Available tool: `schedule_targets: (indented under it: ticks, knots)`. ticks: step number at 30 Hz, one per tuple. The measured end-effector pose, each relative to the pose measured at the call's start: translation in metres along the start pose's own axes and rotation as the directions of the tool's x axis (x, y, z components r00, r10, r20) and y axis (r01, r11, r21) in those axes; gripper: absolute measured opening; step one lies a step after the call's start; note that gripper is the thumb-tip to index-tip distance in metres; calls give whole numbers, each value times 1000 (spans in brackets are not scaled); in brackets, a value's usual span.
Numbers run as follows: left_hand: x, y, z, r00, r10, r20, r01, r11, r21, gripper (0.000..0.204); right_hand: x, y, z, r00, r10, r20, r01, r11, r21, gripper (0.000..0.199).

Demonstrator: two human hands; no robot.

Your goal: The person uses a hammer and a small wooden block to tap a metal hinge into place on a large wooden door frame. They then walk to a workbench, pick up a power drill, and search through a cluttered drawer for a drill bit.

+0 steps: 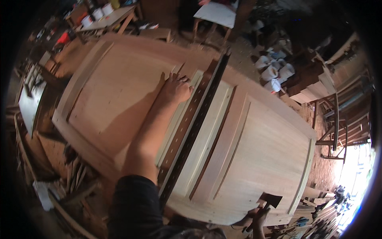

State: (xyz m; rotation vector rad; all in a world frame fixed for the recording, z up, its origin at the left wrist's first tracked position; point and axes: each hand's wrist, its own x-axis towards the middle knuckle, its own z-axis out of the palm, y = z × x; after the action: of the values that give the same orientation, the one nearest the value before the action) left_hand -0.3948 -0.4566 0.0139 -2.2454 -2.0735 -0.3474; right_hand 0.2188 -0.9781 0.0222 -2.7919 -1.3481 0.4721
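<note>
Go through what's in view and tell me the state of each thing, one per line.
Wooden door: lying flat, unfinished bare wood.
Long metal bar clamp: laid across the door's width.
Left hand: pressed flat on the door beside the bar clamp.
Right hand: closed around a hammer's handle.
Hammer: held head up at the door's near edge.
White buckets: standing on the floor beyond the door.
</note>
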Motion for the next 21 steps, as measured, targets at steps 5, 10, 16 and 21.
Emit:
schedule_targets:
  ticks: [5, 10, 16, 21]
  knots:
    - [-207, -58, -119, 999, 10, 48, 14, 879, -477, 26, -5, 5, 0, 985, -164, -47, 165, 986, 30, 56]
    - [-425, -67, -177, 944, -331, 3, 322, 917, -237, 30, -5, 29, 14, 989, -149, -26, 150, 987, 57, 64]
    - [-506, 1, -136, 933, -359, 19, 359, 929, -91, 46, 20, 54, 25, 983, -178, -43, 183, 967, 178, 63]
    - [-505, 1, -140, 920, -369, 131, 374, 927, -12, 53, 25, 45, 25, 971, -226, -78, 236, 957, 171, 52]
